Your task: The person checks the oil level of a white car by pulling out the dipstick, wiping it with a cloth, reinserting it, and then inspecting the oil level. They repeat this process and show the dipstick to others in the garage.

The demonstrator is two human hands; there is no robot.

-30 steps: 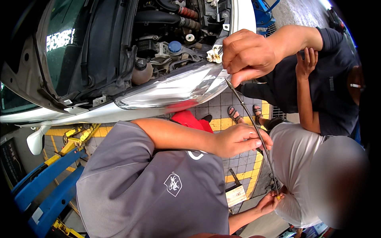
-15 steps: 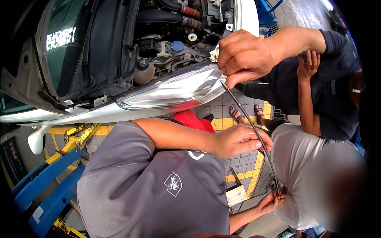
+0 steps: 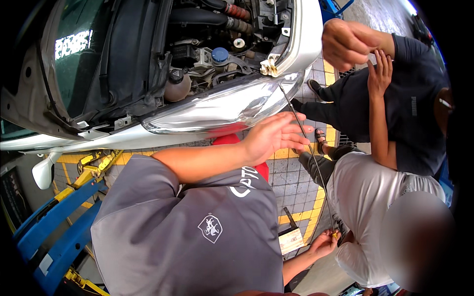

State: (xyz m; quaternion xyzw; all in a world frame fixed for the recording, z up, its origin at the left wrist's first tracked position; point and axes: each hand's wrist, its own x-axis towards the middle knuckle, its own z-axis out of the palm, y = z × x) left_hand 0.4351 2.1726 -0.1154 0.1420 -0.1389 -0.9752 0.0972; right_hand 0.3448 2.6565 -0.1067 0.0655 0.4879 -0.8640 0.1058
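Curled fingers of the right hand (image 3: 322, 242) close on the yellow end (image 3: 336, 235) of a thin metal dipstick (image 3: 308, 148). The forearm comes up from the lower edge, and the left hand is out of sight. From that grip the dipstick slants up and to the left, away from the wearer, across the tiled floor (image 3: 291, 182). Its far tip lies just in front of the car's headlight (image 3: 222, 106).

Near and left of the hand, a co-worker in a grey shirt (image 3: 197, 232) bends over, with a red cap (image 3: 232, 140) showing past the shoulder. This person's bare arm reaches right, and the open hand (image 3: 274, 135) has its fingers spread, the tips just beside the dipstick's middle — whether they touch it cannot be told. A small pale card (image 3: 290, 240) lies on the floor just left of the right hand. To the right crouches a person in a white shirt (image 3: 365, 197).

Farther off on the left, blue lift arms (image 3: 54, 222) run under the silver car. Its hood is up, and the engine bay shows a blue cap (image 3: 219, 54). At far right stands a person in dark clothes (image 3: 414, 108) — a closed fist (image 3: 343, 42) hovers above the car's front corner, well apart from the dipstick.
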